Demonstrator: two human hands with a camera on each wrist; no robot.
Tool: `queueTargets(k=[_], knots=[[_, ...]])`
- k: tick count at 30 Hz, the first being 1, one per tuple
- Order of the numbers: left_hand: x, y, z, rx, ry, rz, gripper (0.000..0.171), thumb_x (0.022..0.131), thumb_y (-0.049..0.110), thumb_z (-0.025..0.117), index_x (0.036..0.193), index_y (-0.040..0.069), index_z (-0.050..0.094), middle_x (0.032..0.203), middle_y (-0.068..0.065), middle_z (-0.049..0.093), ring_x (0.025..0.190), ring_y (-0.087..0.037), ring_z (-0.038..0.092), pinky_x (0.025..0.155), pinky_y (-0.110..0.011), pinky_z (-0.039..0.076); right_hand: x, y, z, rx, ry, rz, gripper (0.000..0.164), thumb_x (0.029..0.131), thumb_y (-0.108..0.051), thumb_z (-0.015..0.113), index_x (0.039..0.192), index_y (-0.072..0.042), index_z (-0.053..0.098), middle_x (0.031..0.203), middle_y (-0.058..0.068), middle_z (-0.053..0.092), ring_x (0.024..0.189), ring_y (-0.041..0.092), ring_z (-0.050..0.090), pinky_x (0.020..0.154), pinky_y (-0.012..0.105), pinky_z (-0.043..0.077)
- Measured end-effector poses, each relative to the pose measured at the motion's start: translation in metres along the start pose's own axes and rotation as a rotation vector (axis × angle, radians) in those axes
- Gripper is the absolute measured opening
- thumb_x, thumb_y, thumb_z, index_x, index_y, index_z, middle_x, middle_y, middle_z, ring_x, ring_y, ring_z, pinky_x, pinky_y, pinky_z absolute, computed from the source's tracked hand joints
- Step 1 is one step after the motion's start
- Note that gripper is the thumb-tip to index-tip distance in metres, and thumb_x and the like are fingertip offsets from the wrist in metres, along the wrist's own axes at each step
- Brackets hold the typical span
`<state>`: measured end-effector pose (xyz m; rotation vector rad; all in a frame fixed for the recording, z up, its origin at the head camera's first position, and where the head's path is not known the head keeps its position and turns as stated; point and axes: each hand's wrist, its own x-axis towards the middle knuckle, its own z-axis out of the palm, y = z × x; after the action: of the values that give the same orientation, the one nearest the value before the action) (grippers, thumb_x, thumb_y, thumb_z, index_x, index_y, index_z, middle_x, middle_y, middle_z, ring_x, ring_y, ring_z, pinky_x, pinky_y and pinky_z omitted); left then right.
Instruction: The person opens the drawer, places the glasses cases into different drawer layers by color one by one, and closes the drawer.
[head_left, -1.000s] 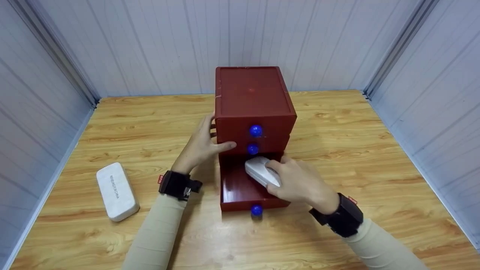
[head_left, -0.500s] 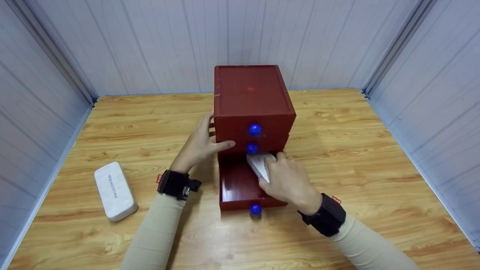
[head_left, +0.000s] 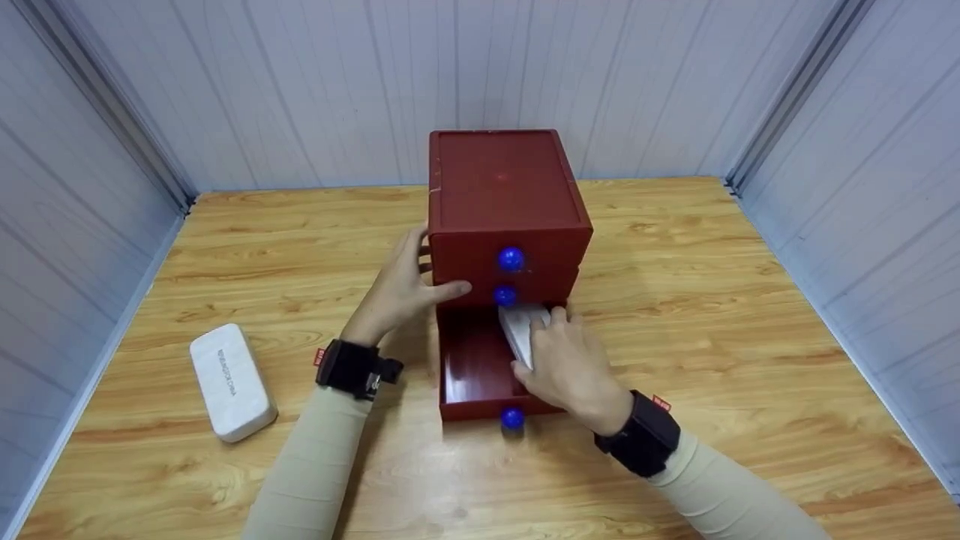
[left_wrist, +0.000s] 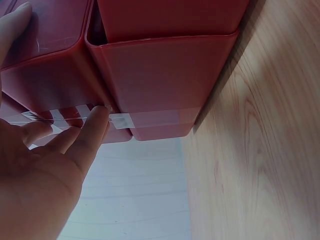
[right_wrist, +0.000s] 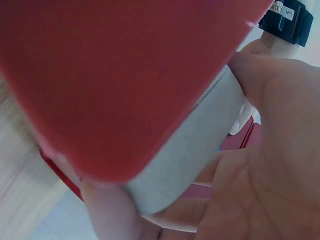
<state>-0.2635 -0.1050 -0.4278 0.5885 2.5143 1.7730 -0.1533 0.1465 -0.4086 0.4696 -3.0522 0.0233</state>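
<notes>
A dark red three-drawer cabinet (head_left: pixel 502 187) stands in the middle of the table, its bottom drawer (head_left: pixel 472 364) pulled out. My right hand (head_left: pixel 574 367) reaches over the right wall of this drawer, gripping a white rounded box (head_left: pixel 516 334) between thumb and fingers. The box lies lengthwise along the drawer's right side, far end under the middle drawer. In the right wrist view, the red drawer wall (right_wrist: pixel 105 75) covers part of the box (right_wrist: pixel 195 145). My left hand (head_left: pixel 394 300) braces the cabinet's left side with nearly straight fingers (left_wrist: pixel 90 132), its thumb on the front.
A second white box (head_left: pixel 231 382) with printed lettering lies at the left of the wooden table (head_left: pixel 675 300). Blue ball knobs (head_left: pixel 511 259) stick out from the drawer fronts. Pale panel walls (head_left: pixel 337 90) enclose the table at the back and both sides.
My right hand has moved left and slightly deeper into the drawer, turning the box more in line with the drawer's side. My left hand and the cabinet have stayed in place.
</notes>
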Motion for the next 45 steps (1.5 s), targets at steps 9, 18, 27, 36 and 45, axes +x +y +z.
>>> queueTargets(k=[9,18,27,36,45], knots=[[-0.001,0.002,-0.001,0.026,0.004,-0.018,0.107,0.080,0.044,0.094,0.164,0.026,0.032,0.162,-0.004,0.037,0.142,-0.029,0.052,0.110,-0.041,0.054,0.000,-0.001,0.004,-0.074,0.015,0.026,0.077,0.091,-0.058,0.077,0.123,0.012,0.069,0.129,0.032,0.060,0.096,0.044,0.069,0.080,0.050,0.064],[-0.001,0.001,-0.002,0.049,0.008,-0.028,0.108,0.079,0.047,0.094,0.165,0.026,0.031,0.164,-0.005,0.035,0.142,-0.029,0.051,0.111,-0.044,0.052,0.000,0.003,0.010,-0.083,-0.003,-0.021,0.066,0.087,-0.051,0.082,0.113,0.008,0.070,0.109,0.025,0.066,0.095,0.040,0.067,0.084,0.050,0.062],[-0.002,0.000,-0.001,-0.025,-0.003,-0.006,0.103,0.081,0.037,0.095,0.163,0.022,0.034,0.160,-0.007,0.038,0.141,-0.031,0.052,0.109,-0.040,0.054,0.000,0.008,0.011,-0.083,-0.008,-0.041,0.063,0.088,-0.052,0.081,0.112,0.006,0.072,0.104,0.022,0.069,0.088,0.041,0.070,0.069,0.051,0.063],[-0.002,0.001,0.000,-0.006,0.001,-0.016,0.105,0.080,0.041,0.095,0.163,0.022,0.033,0.161,-0.005,0.038,0.142,-0.030,0.052,0.110,-0.040,0.053,0.002,0.026,0.005,0.025,0.022,-0.123,0.035,0.092,-0.039,0.079,0.085,-0.006,0.071,0.092,0.015,0.070,0.082,0.037,0.071,0.061,0.052,0.060],[-0.002,0.003,-0.001,0.029,0.005,-0.032,0.108,0.079,0.045,0.094,0.164,0.025,0.032,0.162,-0.004,0.037,0.142,-0.027,0.051,0.111,-0.041,0.053,0.012,0.063,-0.012,0.273,0.144,-0.259,0.023,0.096,-0.025,0.074,0.107,-0.006,0.080,0.096,0.010,0.076,0.084,0.028,0.072,0.068,0.044,0.061]])
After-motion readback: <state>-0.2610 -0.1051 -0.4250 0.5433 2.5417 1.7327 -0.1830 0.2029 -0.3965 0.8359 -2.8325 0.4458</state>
